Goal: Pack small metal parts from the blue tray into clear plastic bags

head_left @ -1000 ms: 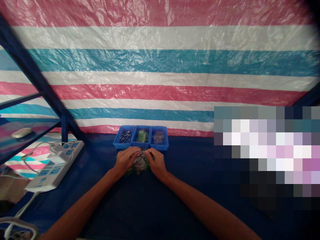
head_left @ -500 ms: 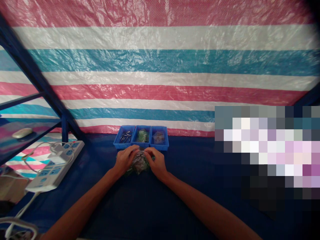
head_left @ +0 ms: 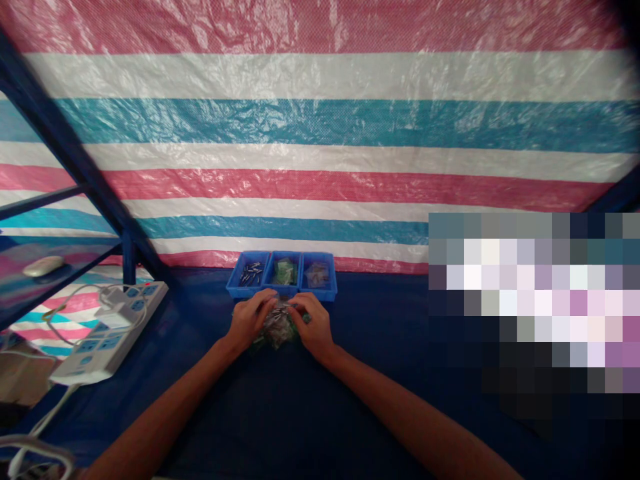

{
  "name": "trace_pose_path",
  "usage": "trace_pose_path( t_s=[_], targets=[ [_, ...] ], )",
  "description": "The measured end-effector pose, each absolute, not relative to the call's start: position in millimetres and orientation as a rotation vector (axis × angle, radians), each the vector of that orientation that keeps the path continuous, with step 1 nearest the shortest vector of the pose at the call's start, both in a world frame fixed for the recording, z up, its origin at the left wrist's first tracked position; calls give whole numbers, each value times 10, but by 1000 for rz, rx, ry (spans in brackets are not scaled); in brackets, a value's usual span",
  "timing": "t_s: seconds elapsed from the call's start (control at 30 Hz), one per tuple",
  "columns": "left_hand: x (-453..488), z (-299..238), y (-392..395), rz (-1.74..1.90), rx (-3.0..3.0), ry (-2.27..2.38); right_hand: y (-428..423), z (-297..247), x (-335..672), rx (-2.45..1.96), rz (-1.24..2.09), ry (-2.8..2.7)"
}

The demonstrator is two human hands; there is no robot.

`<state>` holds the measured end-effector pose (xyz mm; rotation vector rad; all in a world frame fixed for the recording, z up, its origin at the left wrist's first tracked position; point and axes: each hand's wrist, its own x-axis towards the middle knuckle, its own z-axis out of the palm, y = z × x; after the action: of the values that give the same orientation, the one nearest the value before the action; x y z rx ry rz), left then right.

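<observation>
- From my feed, the left grip (head_left: 246, 321) has eased a little outward since the earlier frame, and the right grip (head_left: 313, 327) has barely shifted
- Both grips are curled and closed down on a clear plastic bag (head_left: 277, 328), one from each side, with the fingers (head_left: 267, 305) pinching at its top; how tight the hold is I cannot tell
- The bag lies on the table (head_left: 380, 400), a dark blue cloth surface, just in front of a blue three-compartment tray (head_left: 235, 291); green packing and small silvery bits show through the film, too small for me to identify
- In the tray, the left compartment holds loose metal pins (head_left: 251, 273), the middle a green packet (head_left: 283, 272), the right a clear packet (head_left: 317, 275)
- Off to the left sit a white power strip (head_left: 107, 337) and, on a shelf, a computer mouse (head_left: 43, 266)
- I judge the step in hand to be working the bag's top between both grips; the next move calls for keeping that pinch even so the contents stay put
</observation>
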<state>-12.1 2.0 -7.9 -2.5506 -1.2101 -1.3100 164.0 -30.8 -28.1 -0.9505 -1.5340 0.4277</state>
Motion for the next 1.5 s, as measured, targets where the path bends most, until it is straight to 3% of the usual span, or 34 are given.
trace_pose_path(
  t_s=[1.5],
  targets=[
    [-64, 26, -45, -1328, -2697, -1176, -290, -306, 1627, -967, 500, -1499]
  ],
)
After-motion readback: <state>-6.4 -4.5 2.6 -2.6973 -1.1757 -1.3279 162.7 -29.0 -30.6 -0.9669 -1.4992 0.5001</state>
